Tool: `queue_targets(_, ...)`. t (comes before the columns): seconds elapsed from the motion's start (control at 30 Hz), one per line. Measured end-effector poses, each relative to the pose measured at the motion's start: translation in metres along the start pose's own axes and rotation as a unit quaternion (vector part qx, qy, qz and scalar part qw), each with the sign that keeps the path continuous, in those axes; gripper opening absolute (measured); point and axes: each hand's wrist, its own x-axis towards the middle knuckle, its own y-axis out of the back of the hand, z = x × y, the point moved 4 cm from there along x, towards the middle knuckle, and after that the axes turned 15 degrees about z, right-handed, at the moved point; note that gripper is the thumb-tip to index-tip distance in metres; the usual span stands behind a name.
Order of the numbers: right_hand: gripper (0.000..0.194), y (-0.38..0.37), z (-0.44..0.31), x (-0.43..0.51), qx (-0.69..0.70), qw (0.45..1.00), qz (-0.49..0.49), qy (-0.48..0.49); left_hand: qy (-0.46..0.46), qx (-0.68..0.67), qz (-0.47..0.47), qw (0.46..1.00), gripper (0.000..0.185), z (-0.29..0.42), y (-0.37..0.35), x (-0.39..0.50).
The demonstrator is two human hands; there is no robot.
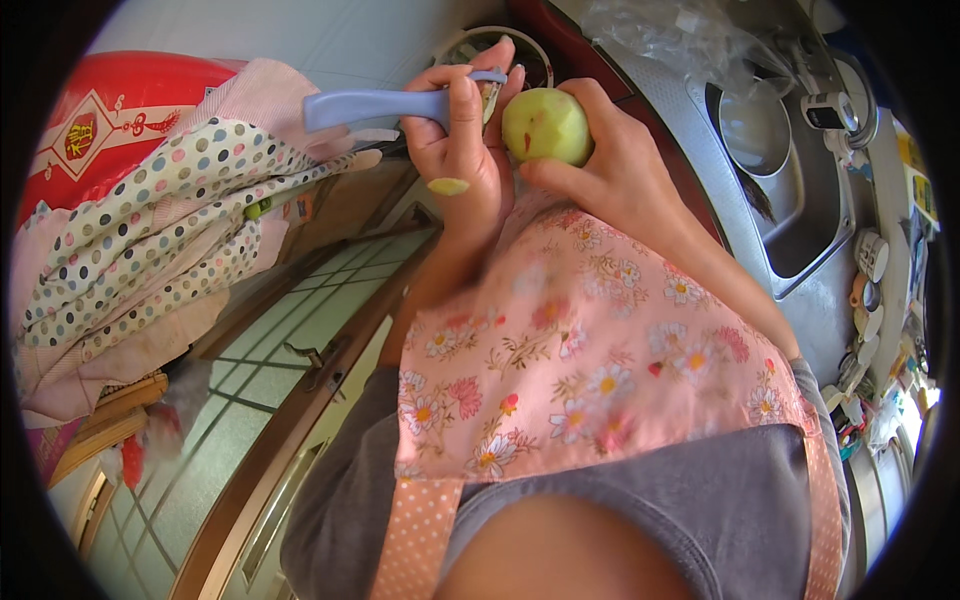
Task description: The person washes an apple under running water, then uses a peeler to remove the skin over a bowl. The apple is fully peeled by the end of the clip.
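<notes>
My left hand (465, 150), palm turned up, holds a blue-handled peeler (375, 109) whose handle points out to the left. Pale peel clings at the peeler's head, close to the fruit. A small oval scrap of peel (448, 186) sticks to the base of that palm. My right hand (622, 142) grips a round, pale green peeled fruit (549, 126), likely an apple, between thumb and fingers. One small reddish patch shows on its surface. Beyond both hands is a round container (551, 56) with a pale rim; its contents are mostly hidden.
To the right, a steel sink (806, 255) holds a metal bowl (754, 131), with clear plastic (675, 37) beyond it. Cups (870, 255) line the far right. On the left are a dotted cloth (165, 232), a red package (142, 97) and a glass-paned door (247, 375).
</notes>
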Motion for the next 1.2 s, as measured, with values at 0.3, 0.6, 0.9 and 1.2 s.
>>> queue_targets(0.3, 0.057, -0.005, -0.004, 0.001, 0.039, 0.999, -0.016, 0.001, -0.071, 0.135, -0.23, 0.961, 0.012, 0.005, -0.004, -0.01)
queue_targets(0.6, 0.068, -0.005, -0.007, 0.003, 0.009, 0.996, 0.014, 0.084, 0.089, 0.075, 0.006, 0.993, 0.013, -0.032, 0.036, 0.035)
queue_targets(0.9, 0.071, 0.006, 0.013, 0.004, 0.07, 0.996, 0.04, 0.031, -0.339, 0.68, -0.177, 0.626, 0.017, -0.101, 0.08, 0.148)
queue_targets(1.2, 0.076, 0.02, 0.014, 0.005, 0.155, 0.987, -0.003, -0.037, -0.076, 0.753, -0.115, 0.644, 0.02, -0.095, 0.072, 0.156)
